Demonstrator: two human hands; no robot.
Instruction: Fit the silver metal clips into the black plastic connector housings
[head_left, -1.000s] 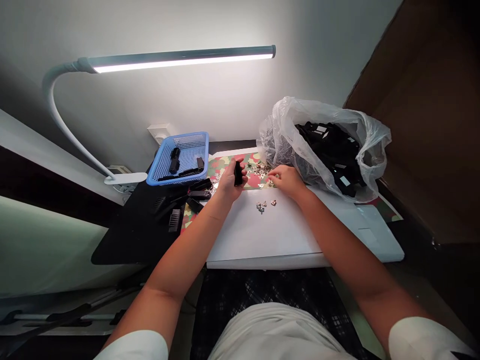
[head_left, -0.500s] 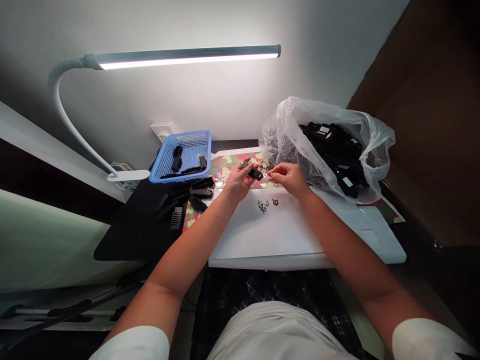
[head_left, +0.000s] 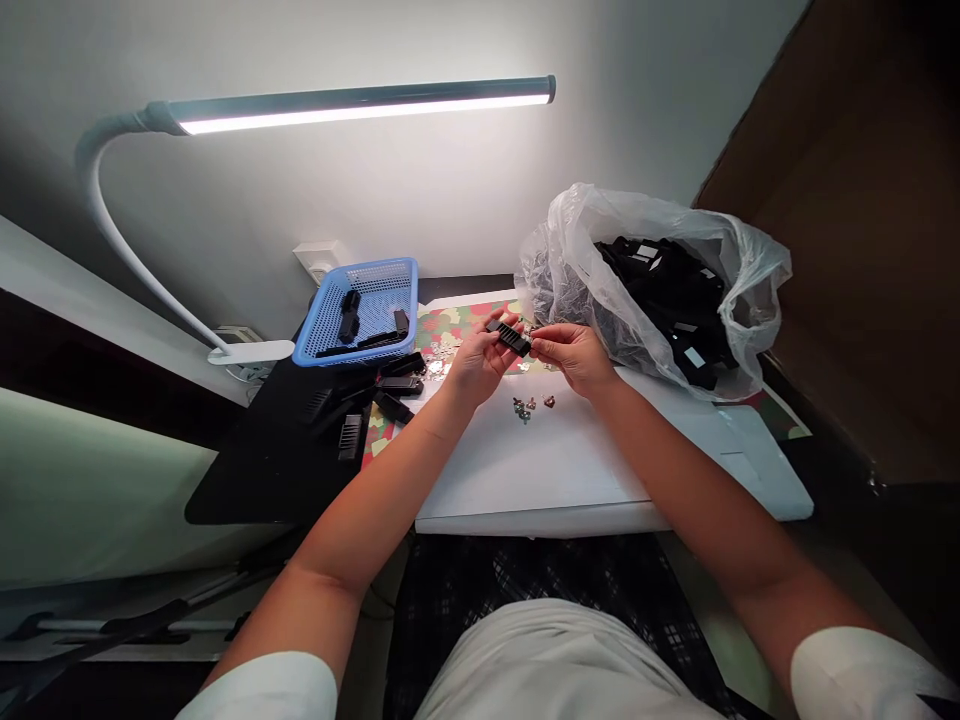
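White board [head_left: 525, 470], left hand [head_left: 480, 365], right hand [head_left: 574, 358] raised

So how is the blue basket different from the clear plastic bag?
The blue plastic mesh basket is stiff, with straight sides full of little holes, while the clear plastic bag is soft, crumpled and see-through. The basket holds only a few black plastic pieces lying apart, while the bag holds a big jumbled heap of them. The basket sits on the left, the bag on the right. Both hold black pieces.
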